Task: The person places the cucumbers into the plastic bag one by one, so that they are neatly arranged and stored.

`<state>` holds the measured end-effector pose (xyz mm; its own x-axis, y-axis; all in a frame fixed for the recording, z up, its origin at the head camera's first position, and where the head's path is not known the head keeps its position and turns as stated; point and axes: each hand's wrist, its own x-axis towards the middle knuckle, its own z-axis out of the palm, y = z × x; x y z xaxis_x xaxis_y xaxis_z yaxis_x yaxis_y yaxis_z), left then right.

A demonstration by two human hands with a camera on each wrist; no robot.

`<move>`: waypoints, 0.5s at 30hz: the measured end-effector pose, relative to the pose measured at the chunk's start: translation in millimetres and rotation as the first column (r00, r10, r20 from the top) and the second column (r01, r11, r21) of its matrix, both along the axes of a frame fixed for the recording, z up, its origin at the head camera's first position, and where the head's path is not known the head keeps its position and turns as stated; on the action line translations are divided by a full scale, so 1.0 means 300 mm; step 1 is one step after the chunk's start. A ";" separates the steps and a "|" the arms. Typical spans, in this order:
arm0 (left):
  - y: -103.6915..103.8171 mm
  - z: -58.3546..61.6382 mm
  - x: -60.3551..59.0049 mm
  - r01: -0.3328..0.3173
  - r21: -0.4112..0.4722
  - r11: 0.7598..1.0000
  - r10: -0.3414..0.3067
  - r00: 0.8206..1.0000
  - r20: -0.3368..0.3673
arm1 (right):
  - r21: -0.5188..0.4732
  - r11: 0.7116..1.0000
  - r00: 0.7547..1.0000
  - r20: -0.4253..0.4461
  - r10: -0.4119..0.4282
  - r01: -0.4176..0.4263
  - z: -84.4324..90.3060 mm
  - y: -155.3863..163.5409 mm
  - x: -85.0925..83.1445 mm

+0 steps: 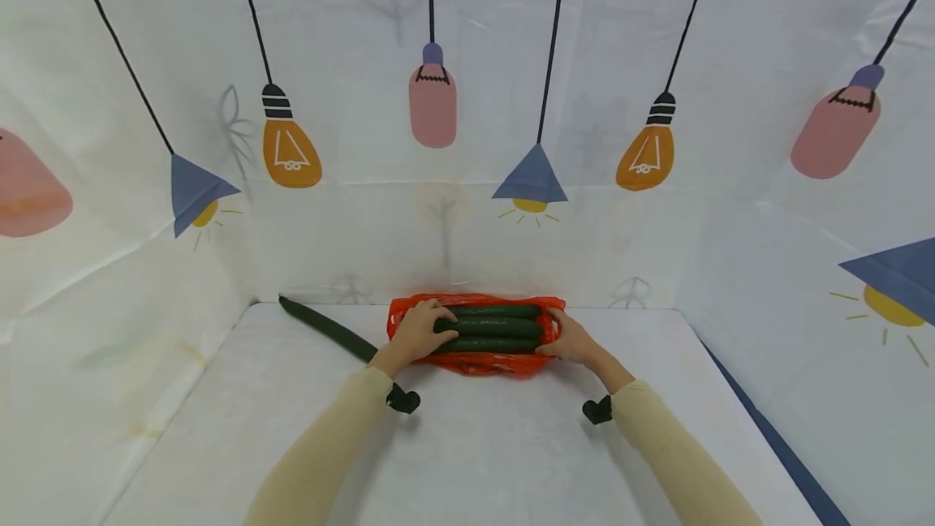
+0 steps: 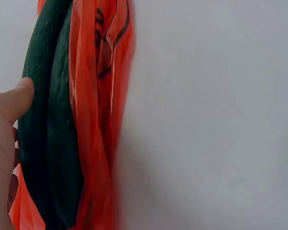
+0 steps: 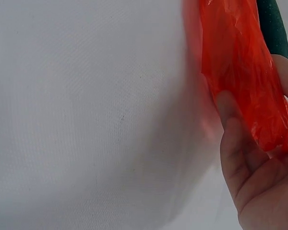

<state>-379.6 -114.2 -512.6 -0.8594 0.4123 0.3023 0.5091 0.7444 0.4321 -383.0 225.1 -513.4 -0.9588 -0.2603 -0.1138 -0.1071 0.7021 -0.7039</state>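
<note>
Three dark green cucumbers lie side by side, lengthwise, in an open red plastic bag at the back of the table. My left hand holds a cucumber near the left end, its thumb along the side and its other fingers partly hidden behind. At the opposite end, my right hand grips the bag, with red film between thumb and fingers. A separate cucumber lies slanted on the table to the left, its near end beside my left wrist.
The white table reaches back to a pale sheet wall printed with hanging lamps. More sheeting rises at both sides. A blue strip runs along the table's right edge.
</note>
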 end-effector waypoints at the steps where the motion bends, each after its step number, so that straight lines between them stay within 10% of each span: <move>1: -0.011 0.000 0.004 -0.001 0.005 1.000 0.001 1.000 0.005 | -0.002 1.000 1.000 0.000 -0.001 0.001 0.005 -0.001 0.002; 15: -0.139 0.041 0.075 -0.008 0.051 0.999 0.007 1.000 0.028 | -0.005 1.000 1.000 -0.013 -0.005 0.005 -0.001 -0.009 0.020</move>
